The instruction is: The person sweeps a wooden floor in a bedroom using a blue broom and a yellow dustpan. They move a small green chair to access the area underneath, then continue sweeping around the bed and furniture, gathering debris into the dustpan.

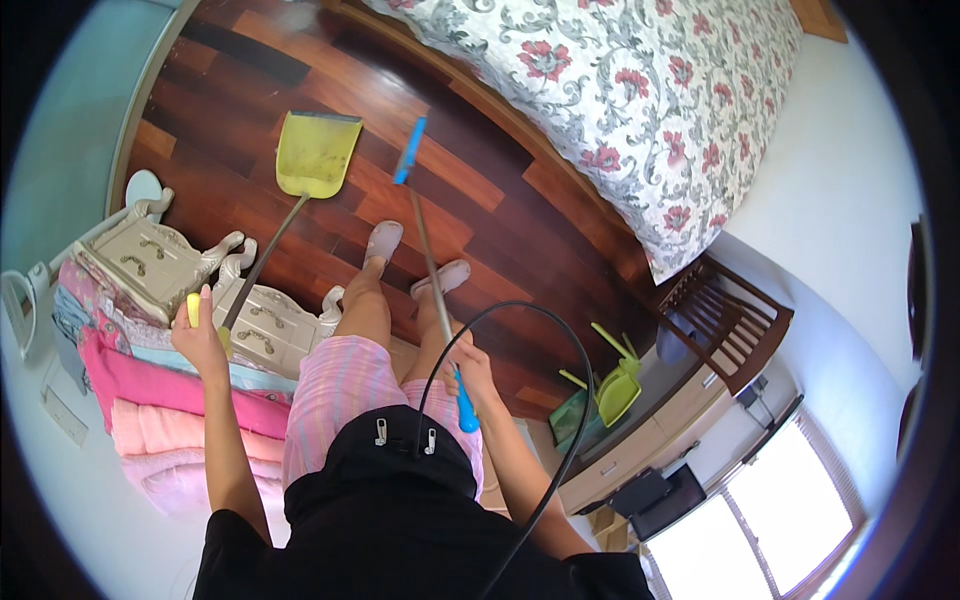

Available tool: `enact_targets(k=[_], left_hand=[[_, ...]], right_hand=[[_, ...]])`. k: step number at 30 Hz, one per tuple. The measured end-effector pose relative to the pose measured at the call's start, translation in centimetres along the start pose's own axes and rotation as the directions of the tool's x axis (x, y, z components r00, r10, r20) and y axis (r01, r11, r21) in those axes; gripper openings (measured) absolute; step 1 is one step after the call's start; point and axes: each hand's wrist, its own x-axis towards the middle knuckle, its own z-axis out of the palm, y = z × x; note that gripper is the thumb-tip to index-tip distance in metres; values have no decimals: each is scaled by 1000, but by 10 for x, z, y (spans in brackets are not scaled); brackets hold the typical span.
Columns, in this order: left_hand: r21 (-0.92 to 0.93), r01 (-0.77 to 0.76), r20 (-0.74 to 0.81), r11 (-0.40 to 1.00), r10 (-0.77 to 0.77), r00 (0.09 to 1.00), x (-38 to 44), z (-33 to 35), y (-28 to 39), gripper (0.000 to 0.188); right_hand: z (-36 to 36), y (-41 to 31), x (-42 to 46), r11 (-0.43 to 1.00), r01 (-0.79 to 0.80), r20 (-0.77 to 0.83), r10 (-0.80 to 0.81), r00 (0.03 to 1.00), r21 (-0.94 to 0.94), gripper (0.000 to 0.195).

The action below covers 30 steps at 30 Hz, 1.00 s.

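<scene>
My left hand [201,337] grips the yellow handle of a long-handled dustpan, with the thumb pointing up along it. The yellow-green dustpan [316,154] lies at the far end of its pole over the dark red wooden floor, dirt marks on its inside. In my right hand [471,371] is the blue grip of a long metal pole. At the pole's far end is a narrow blue head [410,150], to the right of the dustpan and apart from it; whether it is a broom or a squeegee I cannot tell.
White carved cabinets [270,330] with stacked clothes and towels [172,375] stand at the left. A bed with a floral cover [600,97] is at the upper right. A brown wooden chair [724,322], a small green chair [619,390] and a drawer unit [645,450] are at the right. A black cable loops before me.
</scene>
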Motion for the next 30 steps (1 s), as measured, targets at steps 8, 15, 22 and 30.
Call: enact_targets(k=[8, 15, 22, 30], left_hand=[[-82, 129, -105, 988, -137, 985, -47, 13, 12, 28], [-17, 127, -293, 992, -126, 948, -134, 32, 32, 30], [-157, 261, -416, 952, -304, 857, -242, 43, 50, 31], [-449, 466, -367, 763, -633, 682, -399, 74, 36, 25]], right_hand=[[-103, -47, 18, 995, 94, -154, -91, 984, 13, 13], [-83, -66, 54, 972, 136, -85, -155, 984, -191, 7], [-97, -160, 29, 945, 27, 190, 37, 981, -325, 7], [-162, -179, 51, 719, 157, 178, -47, 983, -677, 6]])
